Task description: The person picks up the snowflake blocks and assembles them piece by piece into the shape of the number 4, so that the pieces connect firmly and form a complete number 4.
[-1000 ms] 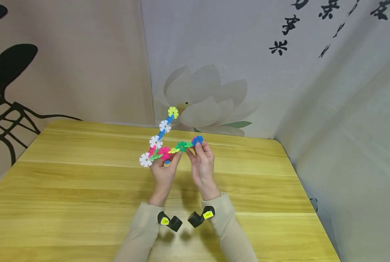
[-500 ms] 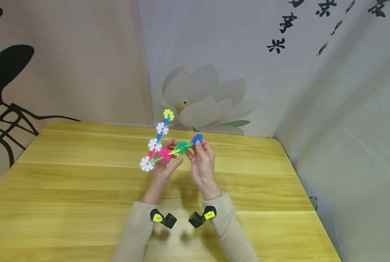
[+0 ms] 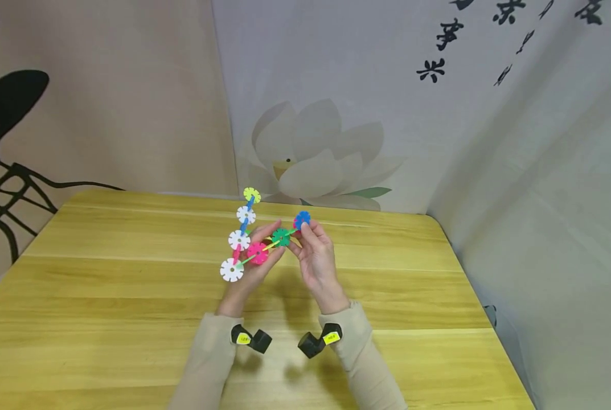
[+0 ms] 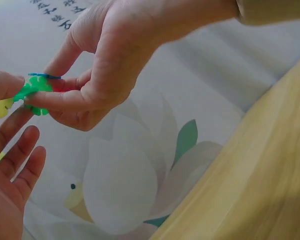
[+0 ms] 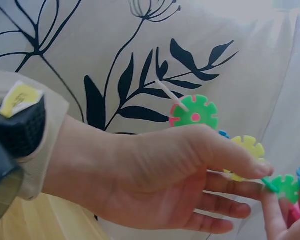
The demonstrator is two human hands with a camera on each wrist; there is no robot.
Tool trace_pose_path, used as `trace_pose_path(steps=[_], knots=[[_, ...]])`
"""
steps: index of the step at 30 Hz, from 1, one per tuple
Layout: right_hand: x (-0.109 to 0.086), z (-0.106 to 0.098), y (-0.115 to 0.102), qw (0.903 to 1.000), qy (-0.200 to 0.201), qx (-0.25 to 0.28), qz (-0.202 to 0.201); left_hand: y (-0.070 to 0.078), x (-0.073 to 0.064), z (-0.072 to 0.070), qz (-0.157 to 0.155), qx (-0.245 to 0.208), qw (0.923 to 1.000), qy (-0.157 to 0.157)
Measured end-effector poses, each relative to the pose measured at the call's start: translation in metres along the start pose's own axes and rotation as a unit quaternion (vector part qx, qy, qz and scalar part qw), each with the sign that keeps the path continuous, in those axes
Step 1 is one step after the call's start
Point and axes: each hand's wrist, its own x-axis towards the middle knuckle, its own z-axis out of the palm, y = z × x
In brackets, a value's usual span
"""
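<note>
A chain of flower-shaped, notched plastic discs hangs in the air between my hands in the head view. It bends at a white disc (image 3: 232,270); one arm runs up through two more white discs to a yellow disc (image 3: 252,195). The other arm passes a pink disc (image 3: 257,253) and a green disc (image 3: 281,237) to a blue disc (image 3: 302,219). My left hand (image 3: 251,277) is behind the chain, its thumb and forefinger pinching near the green disc. At the blue end, my right hand (image 3: 318,262) pinches the chain between thumb and fingers.
The wooden table (image 3: 131,296) spreads beneath both hands. A printed cloth backdrop (image 3: 336,74) with a lotus and dark characters stands behind it. Each sleeve cuff carries a black camera, the left camera (image 3: 251,339) and the right camera (image 3: 320,340).
My left hand opened off the chain, shifted, and now pinches it nearer the green disc. The chain's yellow end has swung down and left. My right hand kept its hold.
</note>
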Motion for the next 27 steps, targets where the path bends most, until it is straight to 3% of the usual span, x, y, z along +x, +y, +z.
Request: trace_pose_path(steps=[3,6,11,15,18,22,23,25,27], knots=[[0.001,-0.001,-0.004,0.9995,0.006,-0.017,0.026,0.002,0.001,-0.001,0.044,0.031,0.9985,-0.002],[0.001,-0.002,-0.009,0.9979,0.010,-0.036,0.053,0.004,0.000,-0.001,0.056,0.061,0.9966,0.005],[-0.001,-0.004,-0.015,0.9948,0.024,-0.071,0.069,0.003,-0.001,0.002,0.007,0.057,0.9983,0.011],[-0.007,-0.007,-0.012,0.9882,0.058,-0.142,0.006,0.000,-0.003,0.003,-0.030,0.031,0.9988,0.023],[-0.014,-0.010,-0.006,0.9627,0.063,-0.245,-0.095,-0.001,-0.003,0.003,-0.042,0.024,0.9980,0.041],[-0.020,-0.012,0.001,0.9016,0.039,-0.365,-0.229,0.001,-0.002,0.003,-0.057,0.024,0.9965,0.057],[-0.021,-0.012,0.003,0.8903,0.032,-0.379,-0.251,0.002,-0.002,0.003,-0.058,0.026,0.9961,0.060],[-0.022,-0.011,0.005,0.8792,0.021,-0.388,-0.276,0.003,-0.001,0.003,-0.060,0.023,0.9958,0.064],[-0.022,-0.009,0.006,0.8828,0.006,-0.375,-0.282,0.004,-0.001,0.004,-0.059,0.026,0.9956,0.068]])
